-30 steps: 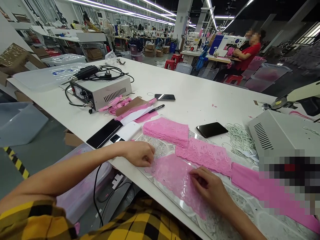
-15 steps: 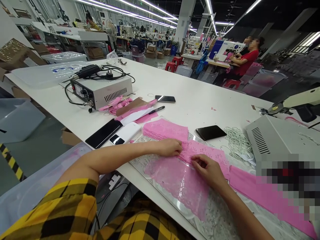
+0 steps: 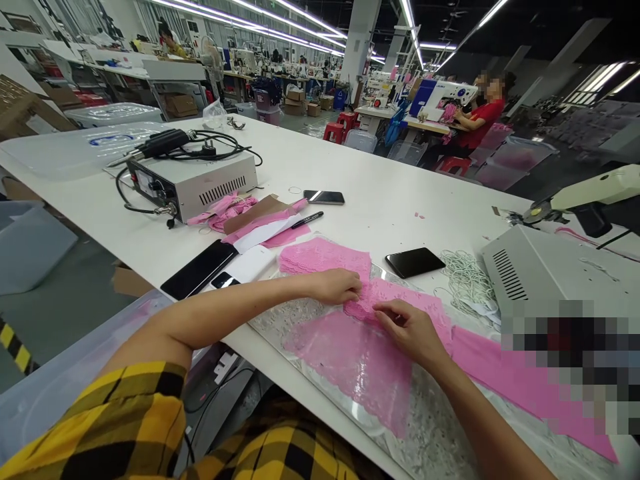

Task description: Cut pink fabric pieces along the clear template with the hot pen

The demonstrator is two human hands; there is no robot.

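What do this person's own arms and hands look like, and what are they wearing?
Left hand and right hand show no gloves or watch. The left sleeve is loose, yellow-and-black checked, ending near the elbow; the right sleeve is out of view.

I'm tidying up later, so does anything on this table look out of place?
Mainly the pale cord, lying in a loose tangle between the black phone and the grey box, whereas the pink lace stack is neatly layered. A few tiny pink scraps also litter the white tabletop.

Scalloped pink lace (image 3: 417,299) lies flat, apparently layered, beyond a sheer pink piece (image 3: 350,360).
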